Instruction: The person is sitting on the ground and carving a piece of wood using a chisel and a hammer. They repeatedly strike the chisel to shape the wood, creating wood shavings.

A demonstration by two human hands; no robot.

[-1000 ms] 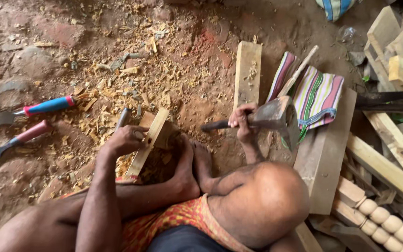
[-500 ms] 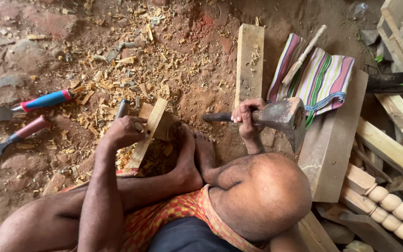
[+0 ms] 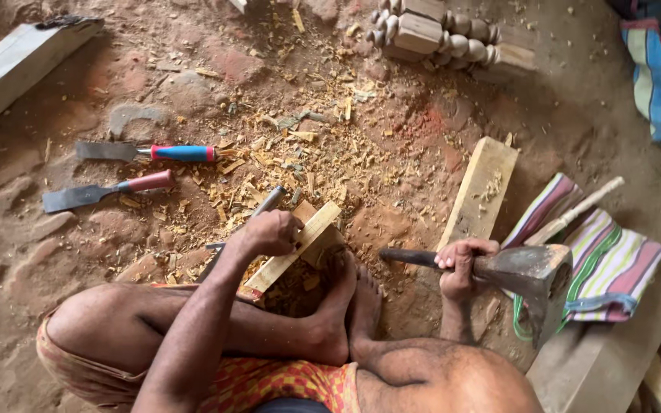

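My left hand point(image 3: 269, 233) is closed around a metal chisel point(image 3: 263, 205), which is set against a pale wooden piece point(image 3: 311, 235) lying slanted on the ground. My feet point(image 3: 346, 306) press against that piece from below. My right hand point(image 3: 459, 268) grips a hatchet point(image 3: 533, 275) close under its rusty metal head, which points right. The dark handle sticks out to the left toward the wood. The hatchet is held apart from the chisel, to its right and a little lower.
Two chisels, one with a blue and red handle point(image 3: 181, 153) and one with a red handle point(image 3: 143, 182), lie at left among wood chips. A plank point(image 3: 480, 191), a striped cloth point(image 3: 606, 268), a stick point(image 3: 575, 210), turned spindles point(image 3: 453, 42), a beam point(image 3: 17, 61) and a block point(image 3: 598, 359) surround me.
The view has swung so more ground ahead shows. Both hands keep their grips. The hatchet now sits lower relative to my left hand than before.
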